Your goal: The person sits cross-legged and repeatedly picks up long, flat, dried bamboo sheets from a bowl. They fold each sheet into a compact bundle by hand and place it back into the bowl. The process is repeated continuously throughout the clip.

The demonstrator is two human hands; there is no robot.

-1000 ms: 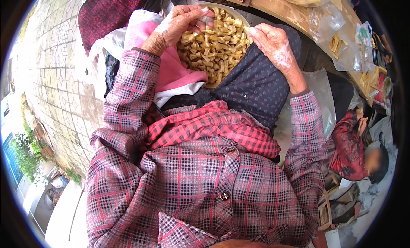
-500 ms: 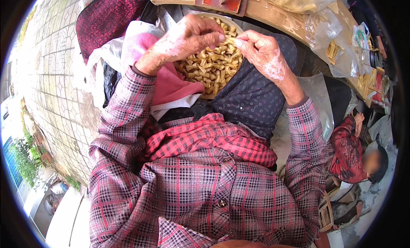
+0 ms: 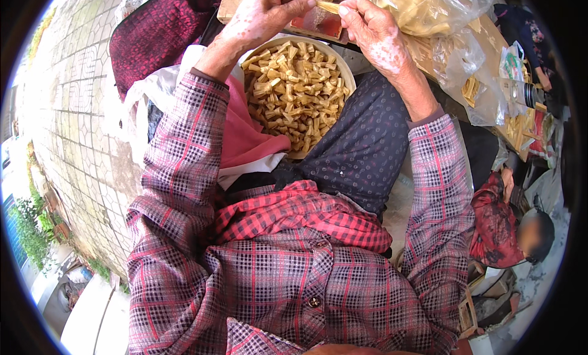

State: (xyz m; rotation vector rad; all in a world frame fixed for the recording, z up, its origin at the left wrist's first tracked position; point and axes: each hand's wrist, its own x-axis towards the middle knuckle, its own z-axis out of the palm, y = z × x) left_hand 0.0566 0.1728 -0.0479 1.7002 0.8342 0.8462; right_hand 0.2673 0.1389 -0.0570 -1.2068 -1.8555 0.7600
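Two bare hands meet at the top of the view, the left hand and the right hand, with a thin yellow strip stretched between their fingertips. The left hand's grip is narrow, its thumb and bent fingers pinching the strip's left end; the right hand pinches the other end between thumb and forefinger. The strip is above the far edge of a round bowl, in front of a wooden board with a red patch on it.

The bowl is filled with many short, knotted yellow pieces. It sits at the person's lap, between a pink and white cloth on the left and a dark patterned trouser leg on the right. A red and black checked cloth lies across the waist, over a plaid shirt.

On the board, to the right of the hands, rests a clear plastic bag with yellow material inside. A jar with a dark lid stands farther right. Below it, a co-worker in a red and black top is near the right rim. Paving covers the ground on the left.
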